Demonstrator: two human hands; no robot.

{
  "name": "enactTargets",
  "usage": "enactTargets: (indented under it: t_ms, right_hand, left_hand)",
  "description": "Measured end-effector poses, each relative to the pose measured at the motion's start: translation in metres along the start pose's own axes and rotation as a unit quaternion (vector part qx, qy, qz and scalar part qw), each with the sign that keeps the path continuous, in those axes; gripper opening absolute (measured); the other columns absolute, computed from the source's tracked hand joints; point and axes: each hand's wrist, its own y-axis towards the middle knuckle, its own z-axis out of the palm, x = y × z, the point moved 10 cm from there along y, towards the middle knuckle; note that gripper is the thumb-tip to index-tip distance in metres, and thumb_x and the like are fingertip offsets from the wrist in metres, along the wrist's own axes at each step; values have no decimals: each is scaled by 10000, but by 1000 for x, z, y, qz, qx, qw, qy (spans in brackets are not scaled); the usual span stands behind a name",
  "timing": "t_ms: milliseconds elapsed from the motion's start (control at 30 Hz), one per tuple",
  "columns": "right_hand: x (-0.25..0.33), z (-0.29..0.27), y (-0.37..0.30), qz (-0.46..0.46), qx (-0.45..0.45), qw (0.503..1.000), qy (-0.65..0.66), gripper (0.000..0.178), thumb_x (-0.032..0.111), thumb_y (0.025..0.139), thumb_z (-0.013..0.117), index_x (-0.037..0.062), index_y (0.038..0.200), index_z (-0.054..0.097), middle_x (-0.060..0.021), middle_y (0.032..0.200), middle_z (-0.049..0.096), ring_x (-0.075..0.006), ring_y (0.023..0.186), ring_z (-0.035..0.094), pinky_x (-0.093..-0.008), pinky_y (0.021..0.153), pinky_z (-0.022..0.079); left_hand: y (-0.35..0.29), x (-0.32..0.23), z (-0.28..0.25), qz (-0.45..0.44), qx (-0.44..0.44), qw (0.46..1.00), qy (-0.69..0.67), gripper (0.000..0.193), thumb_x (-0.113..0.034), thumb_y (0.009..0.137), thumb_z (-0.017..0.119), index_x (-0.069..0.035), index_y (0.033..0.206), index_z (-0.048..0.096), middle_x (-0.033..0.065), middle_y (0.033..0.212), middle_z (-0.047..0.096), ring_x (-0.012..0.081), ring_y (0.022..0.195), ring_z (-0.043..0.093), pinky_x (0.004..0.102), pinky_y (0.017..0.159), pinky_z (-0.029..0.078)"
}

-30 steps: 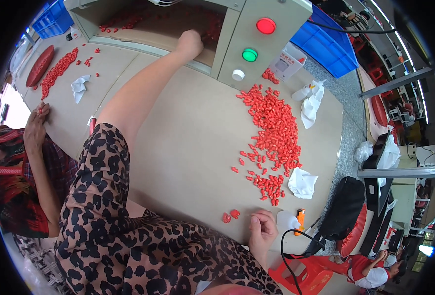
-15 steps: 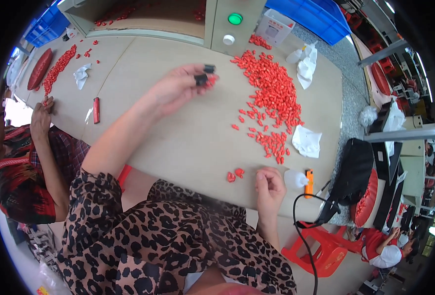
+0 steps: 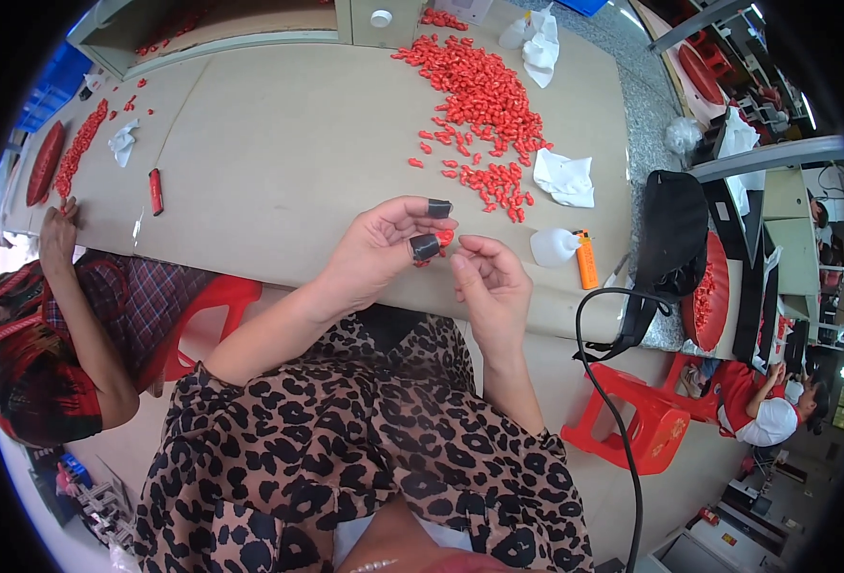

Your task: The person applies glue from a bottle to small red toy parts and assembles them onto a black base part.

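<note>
My left hand (image 3: 369, 250), with black tape on its thumb and one finger, is closed on a small glossy red piece (image 3: 445, 237). My right hand (image 3: 495, 291) is beside it, thumb and fingers pinched together close to that piece; what the pinch holds, if anything, is too small to make out. Both hands are over the table's near edge. Beyond them a large pile of similar red pieces (image 3: 484, 91) spreads across the table, with a looser group nearest me. A white squeeze bottle (image 3: 553, 247) and an orange lighter (image 3: 586, 260) lie right of my right hand.
White tissues (image 3: 564, 179) lie by the pile. A black bag (image 3: 675, 234) and a cable (image 3: 601, 401) are at the right edge, above a red stool (image 3: 632, 420). A cabinet (image 3: 202, 43) stands behind. At left, another person's hand (image 3: 57, 234) is near more red pieces.
My left hand has come back toward me from mid-table with the red piece, and now meets my right hand. The view has shifted, so the table sits higher in the picture.
</note>
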Motion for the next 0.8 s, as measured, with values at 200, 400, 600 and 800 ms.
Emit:
enactTargets:
  t_ms: [200,400,600,800]
  right_hand:
    - [5,5,5,-61,17,996,-65,239,-93,737,516,-54,973,516,-62,945,450,-19,610,450,-136,530,376]
    - [2,4,11,-49,45,996,-58,236,-85,737,522,-52,970,521,-57,934,454,-20,621,457,-133,539,383]
    - [5,-6,13,-74,28,994,-75,232,-76,741,537,-57,971,512,-53,924,456,-43,661,473,-149,590,388]
    - [21,-13,11,-166,2,966,-198,207,-32,717,586,-20,920,546,-62,859,475,-30,545,459,-152,490,383]
  left_hand:
    - [6,6,-1,14,-2,998,-58,333,31,722,584,-3,1033,470,81,916,546,136,868,536,249,782,441]
    - [7,13,-4,-4,1,999,-54,312,31,720,587,0,1014,488,78,911,557,128,857,543,242,780,439]
    - [8,11,1,-13,-10,1000,21,265,13,762,542,11,1022,488,93,939,571,127,871,549,238,785,437]
    - [10,14,10,-13,7,999,52,282,5,773,528,4,1050,477,99,968,567,126,889,544,237,784,435]
